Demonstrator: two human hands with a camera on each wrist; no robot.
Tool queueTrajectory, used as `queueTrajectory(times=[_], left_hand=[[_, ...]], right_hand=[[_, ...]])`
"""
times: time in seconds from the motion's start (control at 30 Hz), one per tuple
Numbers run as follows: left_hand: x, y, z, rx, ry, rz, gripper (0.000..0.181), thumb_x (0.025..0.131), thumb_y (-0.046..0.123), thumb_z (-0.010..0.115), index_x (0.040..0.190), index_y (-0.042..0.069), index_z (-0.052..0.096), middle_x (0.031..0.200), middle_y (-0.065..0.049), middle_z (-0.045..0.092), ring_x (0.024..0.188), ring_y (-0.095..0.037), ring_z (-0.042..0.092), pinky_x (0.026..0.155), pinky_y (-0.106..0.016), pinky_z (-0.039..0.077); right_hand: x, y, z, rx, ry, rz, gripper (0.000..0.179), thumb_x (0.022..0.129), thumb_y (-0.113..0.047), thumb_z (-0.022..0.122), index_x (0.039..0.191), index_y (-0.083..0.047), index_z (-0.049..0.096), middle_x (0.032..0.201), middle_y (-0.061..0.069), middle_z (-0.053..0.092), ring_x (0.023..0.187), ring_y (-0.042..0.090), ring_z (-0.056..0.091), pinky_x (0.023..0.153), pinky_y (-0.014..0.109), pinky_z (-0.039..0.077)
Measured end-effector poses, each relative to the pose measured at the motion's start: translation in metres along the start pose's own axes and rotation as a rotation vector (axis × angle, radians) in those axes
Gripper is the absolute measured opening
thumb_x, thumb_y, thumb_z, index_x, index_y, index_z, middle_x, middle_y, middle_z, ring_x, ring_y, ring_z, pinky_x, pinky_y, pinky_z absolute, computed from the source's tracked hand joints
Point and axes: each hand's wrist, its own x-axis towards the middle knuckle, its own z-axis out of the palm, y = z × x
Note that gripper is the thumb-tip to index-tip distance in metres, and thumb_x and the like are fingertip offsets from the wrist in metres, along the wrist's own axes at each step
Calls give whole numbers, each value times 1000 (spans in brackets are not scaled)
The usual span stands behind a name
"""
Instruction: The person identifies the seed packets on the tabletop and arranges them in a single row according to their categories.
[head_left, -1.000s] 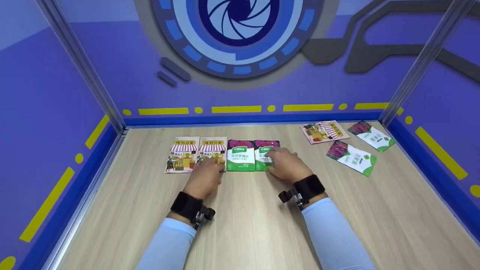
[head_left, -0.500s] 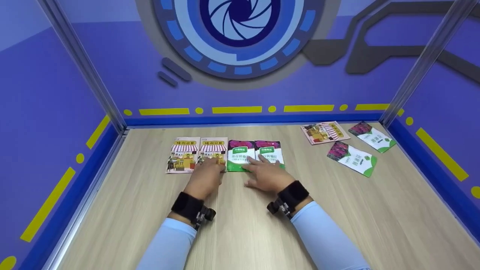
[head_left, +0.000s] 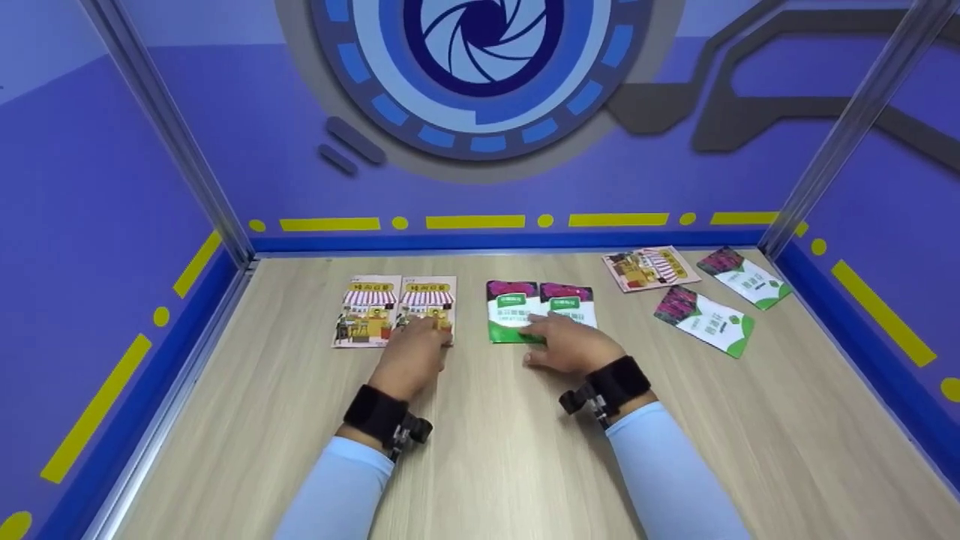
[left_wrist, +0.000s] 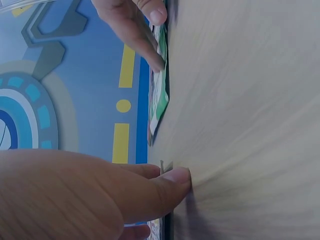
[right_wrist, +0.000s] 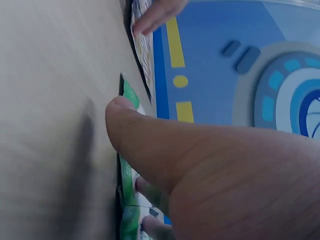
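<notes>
Two pink packets printed with a striped awning lie side by side on the table, left of centre in the head view. My left hand is at the lower right corner of the right-hand pink packet. In the left wrist view its thumb and fingers pinch that packet's edge. To the right, two flower seed packets, green and white, lie next to each other: the left one and the right one. My right hand rests fingertips on them; its thumb hangs apart from the other fingers.
At the back right lie one tilted pink packet and two white-and-green seed packets with purple flowers, one nearer and one by the corner. Blue printed walls enclose the wooden table.
My right hand slid left across the two green-and-white seed packets, then back right with them. A gap now separates them from the pink pair. My left hand has stayed in place.
</notes>
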Motion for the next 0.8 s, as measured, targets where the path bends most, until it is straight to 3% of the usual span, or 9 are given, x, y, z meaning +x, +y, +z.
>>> queueTrajectory(times=[0.37,0.53,0.67,0.8], left_hand=[[0,-2,1,7,-5,0,36,87,6,78,122,16,76,149,-16,56,139,-44,48,109,-64,43],[0,-3,1,13,1,1,35,88,6,78,122,16,76,148,-17,56,138,-44,50,109,-63,43],[1,-2,1,8,6,2,35,88,5,76,122,15,76,147,-18,57,137,-46,50,109,-64,43],[0,0,1,6,19,19,34,89,3,75,121,16,77,143,-17,60,134,-44,53,107,-63,45]], right_hand=[[-20,29,-10,36,25,20,51,98,-43,70,144,-22,63,159,7,47,148,32,41,120,55,34],[-18,40,-28,94,133,58,57,97,-47,70,145,-17,61,160,9,46,148,33,40,119,56,34],[-4,66,-46,90,216,164,68,100,-52,62,153,-11,50,159,18,44,148,41,37,119,60,32],[5,104,-58,73,198,296,71,106,-51,50,157,-3,39,160,27,38,147,50,32,118,66,28]])
